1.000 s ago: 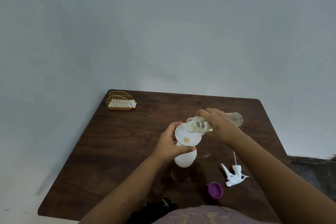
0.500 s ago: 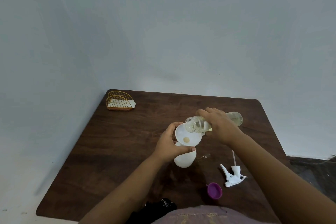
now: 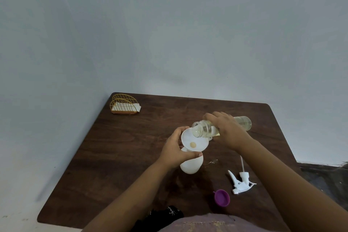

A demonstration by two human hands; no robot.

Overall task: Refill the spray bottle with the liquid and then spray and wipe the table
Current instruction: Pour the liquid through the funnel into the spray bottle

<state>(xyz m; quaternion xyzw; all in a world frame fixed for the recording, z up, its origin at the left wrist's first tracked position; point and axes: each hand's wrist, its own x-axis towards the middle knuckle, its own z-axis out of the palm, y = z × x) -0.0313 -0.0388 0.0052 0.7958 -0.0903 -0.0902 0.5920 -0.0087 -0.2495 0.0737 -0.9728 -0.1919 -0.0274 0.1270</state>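
Observation:
A white spray bottle [image 3: 191, 165] stands near the table's middle with a white funnel [image 3: 194, 142] in its neck. My left hand [image 3: 176, 149] grips the bottle's top and the funnel's edge. My right hand [image 3: 227, 130] holds a clear bottle of pale yellow liquid [image 3: 203, 128] tipped almost flat, its open mouth over the funnel's rim. A little liquid sits at the funnel's bottom. The white spray trigger head [image 3: 241, 181] lies on the table to the right, tube pointing away.
A purple cap [image 3: 222, 198] lies near the front edge, left of the trigger head. A gold wire holder with white napkins [image 3: 124, 106] stands at the far left corner. The dark wooden table [image 3: 113, 156] meets a pale wall behind.
Both hands and the tipped bottle have stayed in place over the funnel; only the view shifted slightly.

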